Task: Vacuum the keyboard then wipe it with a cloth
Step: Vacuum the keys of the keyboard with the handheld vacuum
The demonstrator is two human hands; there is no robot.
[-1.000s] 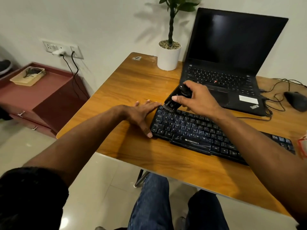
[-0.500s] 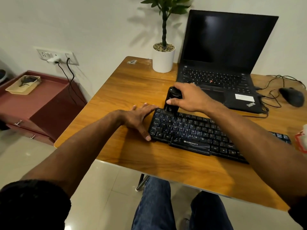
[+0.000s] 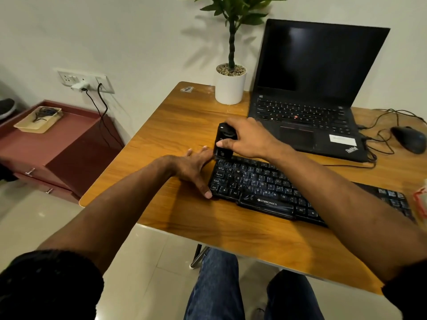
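A black Zebronics keyboard (image 3: pixel 265 188) lies slanted across the wooden desk (image 3: pixel 175 132). My right hand (image 3: pixel 247 139) grips a small black handheld vacuum (image 3: pixel 223 144), which stands upright at the keyboard's far left corner. My left hand (image 3: pixel 196 167) lies flat on the desk with straight fingers. Its thumb and fingertips press against the keyboard's left edge. My right forearm hides part of the keyboard's right half. No cloth shows in the head view.
An open black laptop (image 3: pixel 309 93) stands behind the keyboard, a white potted plant (image 3: pixel 230 86) to its left. A black mouse (image 3: pixel 409 139) and cables lie at the far right. A red-and-white packet (image 3: pixel 420 202) is at the right edge. A maroon cabinet (image 3: pixel 57 144) stands left.
The vacuum has swung from tilted over the top-left keys to upright at the keyboard's far left corner. My left hand stayed against the keyboard's edge.
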